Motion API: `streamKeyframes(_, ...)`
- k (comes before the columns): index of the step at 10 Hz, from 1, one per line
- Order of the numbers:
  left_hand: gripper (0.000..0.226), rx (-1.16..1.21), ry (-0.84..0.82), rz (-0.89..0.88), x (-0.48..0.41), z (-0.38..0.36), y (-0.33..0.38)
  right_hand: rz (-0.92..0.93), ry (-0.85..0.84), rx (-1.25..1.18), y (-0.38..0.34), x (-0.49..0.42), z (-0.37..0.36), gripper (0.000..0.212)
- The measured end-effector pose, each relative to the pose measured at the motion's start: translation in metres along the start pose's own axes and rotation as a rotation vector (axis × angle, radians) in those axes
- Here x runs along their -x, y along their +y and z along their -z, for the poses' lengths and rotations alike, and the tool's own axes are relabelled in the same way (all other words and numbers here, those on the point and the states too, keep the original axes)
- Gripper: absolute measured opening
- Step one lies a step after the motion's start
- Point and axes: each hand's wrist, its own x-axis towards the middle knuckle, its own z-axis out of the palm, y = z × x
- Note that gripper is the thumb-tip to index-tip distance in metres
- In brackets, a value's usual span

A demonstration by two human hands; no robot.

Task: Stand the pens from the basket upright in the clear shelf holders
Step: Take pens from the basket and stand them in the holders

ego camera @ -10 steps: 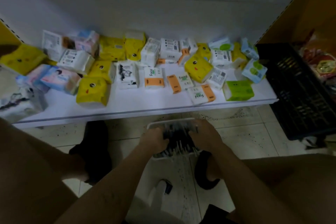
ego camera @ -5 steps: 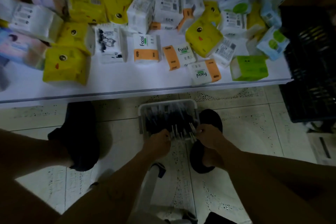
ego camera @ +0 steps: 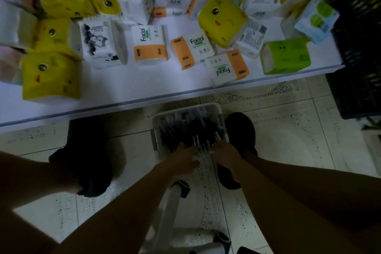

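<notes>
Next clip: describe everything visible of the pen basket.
The basket is a pale, plastic-looking rectangular tub with rounded corners and a grey tab on its left side. It sits flat on the tiled floor before the white shelf, beside a dark shoe, packed with dark pens. The left hand and right hand reach into its near end; their grip is too blurred to tell.

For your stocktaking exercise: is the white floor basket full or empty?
Well filled: dark pens crowd the basket from wall to wall.
</notes>
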Motion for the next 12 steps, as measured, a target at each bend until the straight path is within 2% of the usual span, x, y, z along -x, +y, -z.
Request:
streamKeyframes(1, 0.042, -0.045, 0.035, 0.047, -0.003, 0.002, 0.005, -0.011, 0.038, -0.065, 0.004, -0.008, -0.007, 0.02)
streamKeyframes(2, 0.032, -0.022, 0.134, 0.075, -0.001, 0.003, 0.006, -0.049, 0.028, -0.059, 0.002, -0.005, -0.001, 0.038)
streamKeyframes(3, 0.024, 0.176, 0.296, 0.121, -0.003, -0.003, -0.003, -0.052, 0.069, -0.052, 0.001, -0.003, 0.002, 0.034)
streamKeyframes(4, 0.02, 0.316, 0.413, 0.198, -0.001, -0.006, -0.007, 0.0, 0.131, -0.146, -0.001, 0.007, 0.008, 0.031)
streamKeyframes(5, 0.034, 0.444, 0.497, 0.258, 0.001, -0.006, -0.009, 0.054, 0.27, -0.344, -0.002, 0.018, 0.012, 0.046)
streamKeyframes(6, 0.029, 0.509, 0.514, 0.254, 0.008, 0.001, -0.002, 0.008, 0.399, -0.349, -0.009, 0.03, 0.02, 0.029)
streamKeyframes(7, 0.022, 0.631, 0.448, 0.246, 0.018, 0.006, 0.003, 0.003, 0.485, -0.379, -0.015, 0.041, 0.03, 0.021)
streamKeyframes(8, 0.02, 0.619, 0.377, 0.21, 0.028, 0.009, 0.003, -0.023, 0.531, -0.524, -0.021, 0.052, 0.038, 0.016)
streamKeyframes(9, 0.017, 0.784, 0.343, 0.163, 0.047, 0.013, 0.01, -0.053, 0.392, -0.942, -0.029, 0.063, 0.043, 0.015)
streamKeyframes(10, 0.026, 0.987, 0.378, 0.15, 0.07, 0.02, 0.017, -0.071, 0.17, -1.259, -0.04, 0.08, 0.047, 0.018)
streamKeyframes(11, 0.027, 0.968, 0.456, 0.114, 0.092, 0.035, 0.02, 0.042, 0.026, -1.294, -0.056, 0.103, 0.049, 0.019)
streamKeyframes(12, 0.03, 0.899, 0.624, -0.016, 0.116, 0.052, 0.024, 0.164, -0.047, -1.241, -0.075, 0.125, 0.052, 0.024)
